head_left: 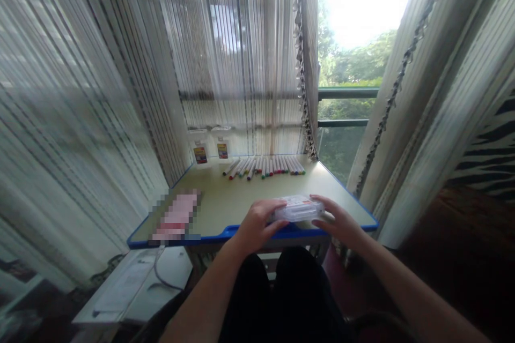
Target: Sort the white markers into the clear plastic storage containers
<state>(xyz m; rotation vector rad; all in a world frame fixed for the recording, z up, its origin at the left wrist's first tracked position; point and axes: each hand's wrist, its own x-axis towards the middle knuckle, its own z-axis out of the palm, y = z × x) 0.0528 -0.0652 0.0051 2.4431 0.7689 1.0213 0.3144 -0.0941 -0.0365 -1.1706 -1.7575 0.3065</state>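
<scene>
A clear plastic case [300,208] lies at the near edge of a small beige desk with a blue rim [181,241]. My left hand [257,222] grips its left end, fingers curled round it. My right hand [338,217] holds its right end from the side. Farther back on the desk a row of several coloured marker pens [265,166] lies side by side. Two small white bottles with red and yellow labels [209,151] stand at the back left.
A pixelated pink object [177,216] lies on the desk's left part. Sheer striped curtains [100,91] hang close on the left and behind, and a window with a rail [346,94] is beyond. A white device with a cable [132,284] sits low left.
</scene>
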